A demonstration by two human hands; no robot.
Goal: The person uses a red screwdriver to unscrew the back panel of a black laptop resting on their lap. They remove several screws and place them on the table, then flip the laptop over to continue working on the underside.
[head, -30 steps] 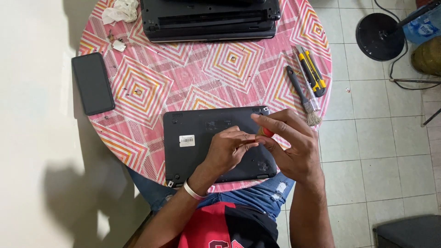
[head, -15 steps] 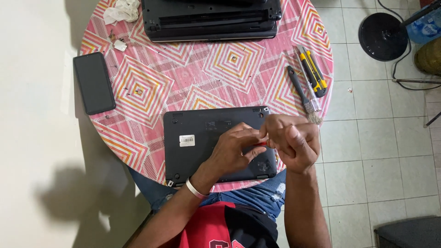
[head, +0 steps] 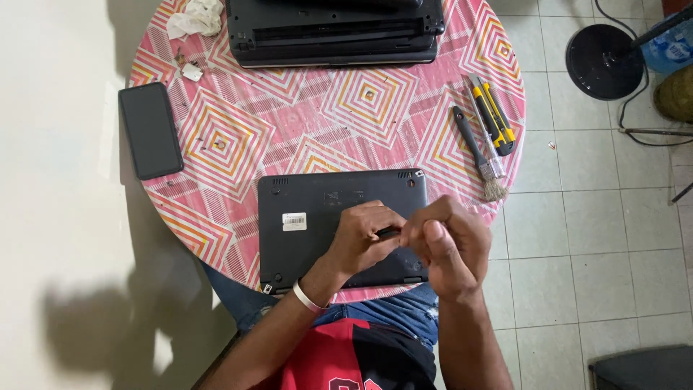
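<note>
**Laptop lies base-up under two working hands**

Laptop, a small black one turned underside-up, sits at the near edge of a round surface covered in a pink diamond-pattern cloth, seen from the head camera. The left hand rests on the base with fingers curled around a small dark item, too little of it showing to identify. The right hand is bunched just beside it, fingertips pinched together at the same spot; whether it grips anything cannot be told. A white sticker marks the base. The shell looks stiff and fairly light, its smooth plastic likely slippery, so the outer edges seem the safest hold, with the thin corners treated gently. Across the surface lie a larger dark laptop, a black phone, crumpled white tissue, a small brush and a yellow-handled tool. A black fan base stands on the tiled floor.
</note>
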